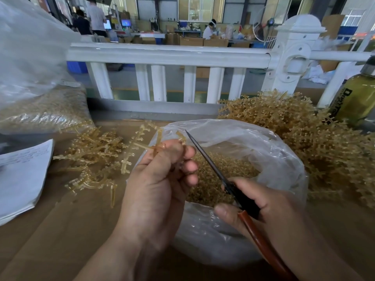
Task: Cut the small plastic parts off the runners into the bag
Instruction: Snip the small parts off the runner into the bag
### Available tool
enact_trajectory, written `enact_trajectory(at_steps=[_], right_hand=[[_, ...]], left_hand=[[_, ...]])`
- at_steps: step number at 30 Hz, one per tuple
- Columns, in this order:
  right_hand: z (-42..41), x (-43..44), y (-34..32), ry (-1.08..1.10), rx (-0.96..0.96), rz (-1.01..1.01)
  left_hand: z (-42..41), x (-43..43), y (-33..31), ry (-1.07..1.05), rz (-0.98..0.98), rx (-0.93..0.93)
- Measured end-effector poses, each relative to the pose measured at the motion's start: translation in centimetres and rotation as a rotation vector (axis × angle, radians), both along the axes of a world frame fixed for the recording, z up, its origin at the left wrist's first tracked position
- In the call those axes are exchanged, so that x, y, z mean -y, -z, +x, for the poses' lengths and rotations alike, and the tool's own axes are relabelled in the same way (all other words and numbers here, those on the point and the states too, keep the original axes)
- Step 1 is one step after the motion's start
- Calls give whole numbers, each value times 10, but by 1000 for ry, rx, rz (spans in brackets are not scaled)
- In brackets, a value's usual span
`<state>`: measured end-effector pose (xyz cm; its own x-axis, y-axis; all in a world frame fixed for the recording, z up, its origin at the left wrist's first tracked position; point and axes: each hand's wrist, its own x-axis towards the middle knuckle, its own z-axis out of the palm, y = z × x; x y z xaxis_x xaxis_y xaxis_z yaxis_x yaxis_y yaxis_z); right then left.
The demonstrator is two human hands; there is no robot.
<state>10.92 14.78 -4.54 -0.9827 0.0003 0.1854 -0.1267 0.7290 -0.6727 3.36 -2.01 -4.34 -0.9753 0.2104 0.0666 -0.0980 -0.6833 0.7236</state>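
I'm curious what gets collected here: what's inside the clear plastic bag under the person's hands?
The bag holds a heap of small amber plastic parts. The left hand, holding a runner, the right hand and the scissors cover part of it; anything beneath the heap is hidden.

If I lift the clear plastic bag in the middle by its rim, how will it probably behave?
The thin clear plastic bag would likely be floppy: its rim is crumpled and slack. It probably sags where the small amber cut parts pile up. Its glossy film may be slippery.
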Motion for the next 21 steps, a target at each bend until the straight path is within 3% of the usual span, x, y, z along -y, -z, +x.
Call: enact_trajectory(at_steps=[21], right_hand=[[2, 1, -1, 17, 0, -48]], left_hand=[[-3, 11, -4, -49, -41, -100]])
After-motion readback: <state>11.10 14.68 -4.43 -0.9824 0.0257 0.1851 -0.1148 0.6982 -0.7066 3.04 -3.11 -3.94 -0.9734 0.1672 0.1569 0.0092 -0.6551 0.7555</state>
